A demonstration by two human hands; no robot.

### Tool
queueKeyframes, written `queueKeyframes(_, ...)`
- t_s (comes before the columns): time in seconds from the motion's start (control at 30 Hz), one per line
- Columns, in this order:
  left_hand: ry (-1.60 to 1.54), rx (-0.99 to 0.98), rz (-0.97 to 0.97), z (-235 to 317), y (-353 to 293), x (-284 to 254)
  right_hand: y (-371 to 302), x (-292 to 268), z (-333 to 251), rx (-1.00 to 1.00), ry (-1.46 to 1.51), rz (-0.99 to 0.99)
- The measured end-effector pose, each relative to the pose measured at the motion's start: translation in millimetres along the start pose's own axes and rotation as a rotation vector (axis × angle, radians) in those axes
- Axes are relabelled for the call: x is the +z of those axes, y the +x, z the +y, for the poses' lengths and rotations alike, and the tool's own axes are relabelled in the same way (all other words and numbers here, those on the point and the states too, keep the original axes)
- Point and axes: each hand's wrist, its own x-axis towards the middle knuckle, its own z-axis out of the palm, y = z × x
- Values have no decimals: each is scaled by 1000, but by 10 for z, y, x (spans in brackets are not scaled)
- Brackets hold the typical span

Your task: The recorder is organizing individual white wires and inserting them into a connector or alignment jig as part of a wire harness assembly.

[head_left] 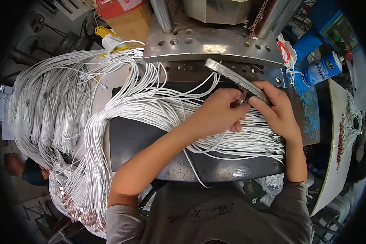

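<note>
My right hand (pixel 274 107) grips the near end of a metal mould bar (pixel 232 77), which tilts up toward the far left with fingers and thumb closed about it. Against the bar's near end, my left hand (pixel 227 110) has its thumb and fingertips pinched together. A small shiny bit shows between those fingertips, too covered to name. A few white cables (pixel 210 83) run from the bar's far end off to the left. Below both hands a thick bundle of white cables (pixel 146 107) lies across a black pad (pixel 130 138), its cut ends at the right.
A steel press (pixel 215 51) with upright posts stands just beyond my hands. More cable coils (pixel 49 105) hang at the left, their copper-coloured ends lower down. A blue spray can (pixel 323 70) and a white board (pixel 333 142) are at the right. Another person (pixel 30 168) is at far left.
</note>
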Motion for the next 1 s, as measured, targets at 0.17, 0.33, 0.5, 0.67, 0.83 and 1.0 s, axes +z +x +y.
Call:
queueKeyframes(0.17,166,-35,-48,108,-43,-11,44,59,114,-272,-317,157)
queueKeyframes(0.33,-29,-61,-5,61,-10,-56,92,122,197,-69,83,138)
queueKeyframes(0.5,-107,60,54,49,20,5,68,112,202,7,257,95)
queueKeyframes(0.67,136,123,214,34,0,85,96,167,202,-22,281,109)
queueKeyframes(0.83,106,102,179,1,16,48,109,142,190,-96,117,143)
queueKeyframes(1.0,-67,155,130,-37,51,35,86,114,127,-36,187,138)
